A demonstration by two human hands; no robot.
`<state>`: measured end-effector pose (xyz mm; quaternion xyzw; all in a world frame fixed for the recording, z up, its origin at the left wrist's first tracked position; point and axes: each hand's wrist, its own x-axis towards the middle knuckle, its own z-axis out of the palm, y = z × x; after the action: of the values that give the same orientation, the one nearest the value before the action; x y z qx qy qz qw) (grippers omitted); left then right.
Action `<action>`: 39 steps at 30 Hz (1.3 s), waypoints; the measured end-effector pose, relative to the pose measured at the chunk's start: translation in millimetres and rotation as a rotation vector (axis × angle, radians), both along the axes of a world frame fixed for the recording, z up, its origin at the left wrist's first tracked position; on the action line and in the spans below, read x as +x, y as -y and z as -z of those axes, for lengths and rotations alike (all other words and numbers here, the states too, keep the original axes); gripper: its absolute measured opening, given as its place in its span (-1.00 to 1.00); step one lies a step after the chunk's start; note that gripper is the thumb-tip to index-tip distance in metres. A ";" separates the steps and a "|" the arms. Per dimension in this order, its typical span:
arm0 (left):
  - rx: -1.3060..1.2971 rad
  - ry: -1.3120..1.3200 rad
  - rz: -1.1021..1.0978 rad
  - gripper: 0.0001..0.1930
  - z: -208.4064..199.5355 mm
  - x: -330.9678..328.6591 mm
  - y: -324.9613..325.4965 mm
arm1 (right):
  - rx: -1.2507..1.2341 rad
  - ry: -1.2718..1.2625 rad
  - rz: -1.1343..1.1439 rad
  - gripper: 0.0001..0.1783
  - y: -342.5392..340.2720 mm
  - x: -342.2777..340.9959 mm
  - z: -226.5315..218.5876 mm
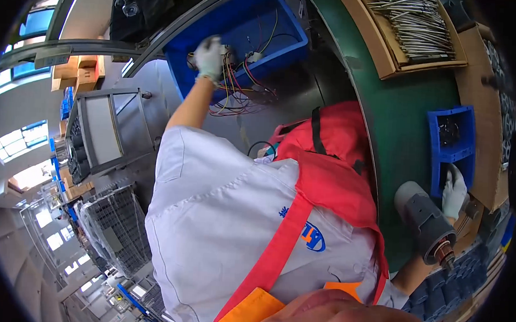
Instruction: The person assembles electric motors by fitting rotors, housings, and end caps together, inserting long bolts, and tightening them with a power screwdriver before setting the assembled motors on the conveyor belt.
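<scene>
My left hand (pixel 209 59), in a white glove, reaches into a large blue crate (pixel 184 80). Its fingers are curled at a small pale part (pixel 226 50) with red, yellow and black wires trailing from it; the fingertips are partly hidden. On the other side, my gloved right hand (pixel 454 191) has its fingers stretched out at the near edge of a small blue bin (pixel 442 152). Dark small pieces (pixel 450 130) lie in that bin. Between me and this hand is a grey cylindrical motor (pixel 423 217) with a copper-coloured end, covering part of my right forearm.
A cardboard box (pixel 389 57) of metal rods sits on the green bench (pixel 380 126). Beyond the small bin stands a longer carton (pixel 489 85) of metal parts. Several dark grey housings (pixel 454 290) are stacked at the lower right. At left are a metal cart (pixel 101 128) and a wire cage (pixel 114 226).
</scene>
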<state>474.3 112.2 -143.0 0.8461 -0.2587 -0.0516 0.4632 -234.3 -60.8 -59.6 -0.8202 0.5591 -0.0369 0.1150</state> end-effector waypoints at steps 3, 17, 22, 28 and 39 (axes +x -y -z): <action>0.289 -0.017 -0.187 -0.54 39.5 105.6 -41.0 | 0.136 0.222 0.227 -0.70 -8.2 20.0 -11.5; 1.356 0.307 0.516 -0.46 92.9 207.3 -45.1 | -0.030 0.309 0.440 -0.66 -14.4 58.4 -47.7; 0.522 0.268 0.274 -0.52 46.7 172.0 -13.2 | 0.025 0.455 0.608 -0.67 -35.9 49.9 -39.8; -0.181 -0.002 0.357 -0.53 -98.8 -37.9 14.2 | 0.062 0.518 0.588 -0.70 -34.1 37.2 -45.7; -0.607 -1.292 1.190 -0.66 -176.6 -198.0 62.4 | -0.351 1.041 0.393 -0.80 -117.0 36.2 -142.9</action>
<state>276.4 49.8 33.6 0.2237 -0.3442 -0.6722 0.6162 -198.1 56.3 83.2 -0.5818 0.5563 -0.5479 0.2277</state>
